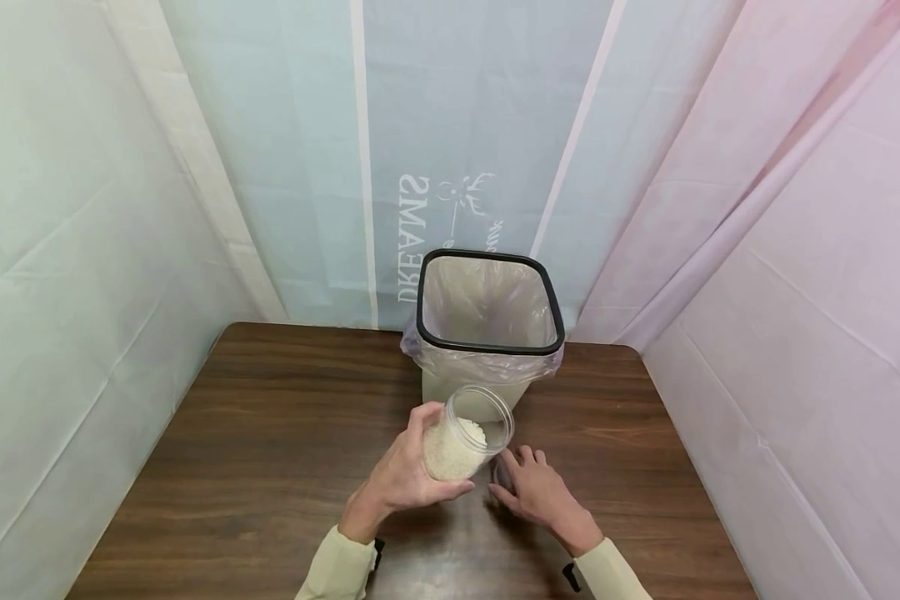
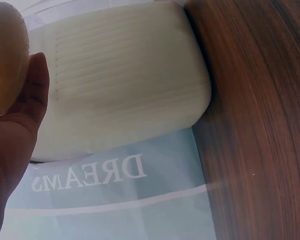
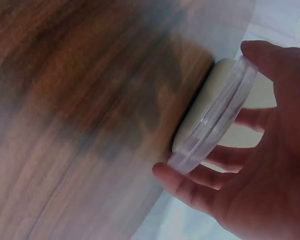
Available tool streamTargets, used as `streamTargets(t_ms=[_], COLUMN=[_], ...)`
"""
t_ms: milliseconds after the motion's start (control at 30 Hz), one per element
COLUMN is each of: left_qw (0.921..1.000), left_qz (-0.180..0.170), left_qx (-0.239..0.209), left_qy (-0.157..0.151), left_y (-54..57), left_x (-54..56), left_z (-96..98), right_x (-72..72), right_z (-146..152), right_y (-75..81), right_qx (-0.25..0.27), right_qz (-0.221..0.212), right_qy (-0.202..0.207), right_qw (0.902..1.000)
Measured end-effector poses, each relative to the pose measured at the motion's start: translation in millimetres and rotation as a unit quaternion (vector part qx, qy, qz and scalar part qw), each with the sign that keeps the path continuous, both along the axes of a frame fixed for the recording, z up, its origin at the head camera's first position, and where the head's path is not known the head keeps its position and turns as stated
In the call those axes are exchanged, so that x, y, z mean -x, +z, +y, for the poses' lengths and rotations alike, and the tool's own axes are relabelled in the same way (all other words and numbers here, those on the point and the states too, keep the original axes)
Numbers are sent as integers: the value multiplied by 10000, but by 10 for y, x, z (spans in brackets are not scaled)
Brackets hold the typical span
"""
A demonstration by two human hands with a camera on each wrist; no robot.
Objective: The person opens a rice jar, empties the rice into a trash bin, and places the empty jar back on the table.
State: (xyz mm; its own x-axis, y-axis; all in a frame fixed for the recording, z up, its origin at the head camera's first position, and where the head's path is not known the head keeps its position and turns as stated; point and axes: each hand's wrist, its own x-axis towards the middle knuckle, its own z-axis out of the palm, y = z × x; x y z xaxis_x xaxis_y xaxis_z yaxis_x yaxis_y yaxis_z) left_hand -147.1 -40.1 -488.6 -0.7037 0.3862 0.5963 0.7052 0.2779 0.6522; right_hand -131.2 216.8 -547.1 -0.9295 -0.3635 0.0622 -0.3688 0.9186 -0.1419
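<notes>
My left hand (image 1: 403, 471) grips a clear jar (image 1: 498, 421) around its side, with white rice (image 1: 453, 450) in its lower part. The jar has no lid on and leans with its mouth up and to the right, in front of the bin. In the left wrist view only the jar's bottom part (image 2: 7, 60) shows, beside the left hand (image 2: 15, 145). Low over the table at the right, my right hand (image 1: 543, 496) holds a round clear lid (image 3: 217, 120) by its rim, thumb and fingers on opposite edges. The head view shows that lid partly covered by the hand.
A light bin (image 1: 476, 390) with a black rim (image 1: 487, 348) and a thin plastic liner (image 1: 487, 364) stands at the back of the brown wooden table (image 1: 285, 450). Behind it hangs a blue-grey curtain (image 1: 480, 100) with lettering. Pale cloth walls (image 1: 795, 375) flank the table.
</notes>
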Motion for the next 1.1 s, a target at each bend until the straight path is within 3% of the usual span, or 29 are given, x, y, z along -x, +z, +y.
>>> streamTargets(t_ms=[433, 800, 1100], left_qw=[9982, 9996, 9994], left_qz=[-507, -182, 158], left_qx=[-313, -151, -262], left_qy=[-64, 151, 138], left_y=[123, 250, 377], left_x=[47, 150, 224], left_z=[-110, -215, -291], right_x=[-140, -137, -174], right_z=[-40, -49, -55], right_y=[-169, -200, -182], right_qx=[-292, -529, -453], right_qz=[-81, -323, -625], right_qy=[155, 47, 44], right_qw=[9994, 9981, 9970])
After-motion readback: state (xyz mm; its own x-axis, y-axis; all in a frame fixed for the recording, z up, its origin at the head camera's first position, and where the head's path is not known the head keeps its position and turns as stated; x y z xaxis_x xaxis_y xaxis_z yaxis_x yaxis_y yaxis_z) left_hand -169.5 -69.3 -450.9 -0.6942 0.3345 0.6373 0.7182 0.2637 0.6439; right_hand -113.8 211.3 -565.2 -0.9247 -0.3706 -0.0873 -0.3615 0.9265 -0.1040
